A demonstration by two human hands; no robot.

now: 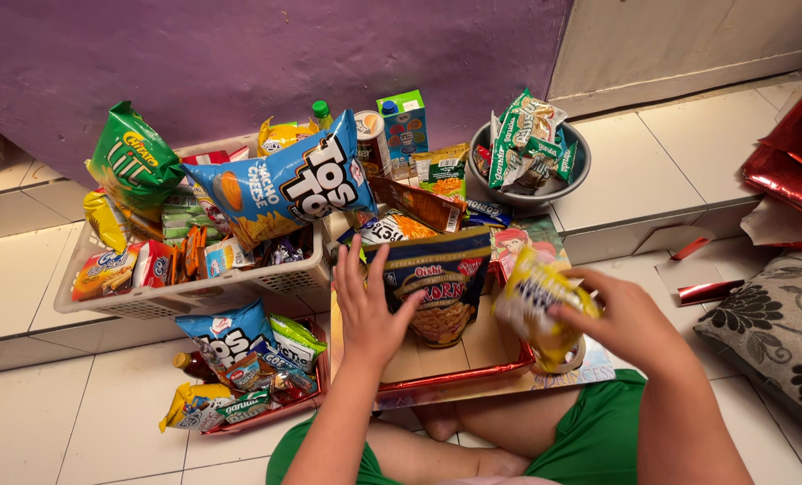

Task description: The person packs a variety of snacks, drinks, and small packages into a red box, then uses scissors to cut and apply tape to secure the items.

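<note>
Right hand (630,314): fingers closed, gripping a yellow snack packet (537,301) just right of the dark snack pouch (438,287). Left hand (368,310): fingers spread open, pressing the pouch's left edge. Pouch is standing upright in a red-rimmed cardboard tray (459,366). White basket (194,292) of snacks is sitting left of the pouch; a grey bowl (526,193) of green sachets is resting behind it, to the right.

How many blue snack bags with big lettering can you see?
2: one large blue bag lying across the white basket, another blue bag in the red tray below it. More may be hidden underneath.
</note>
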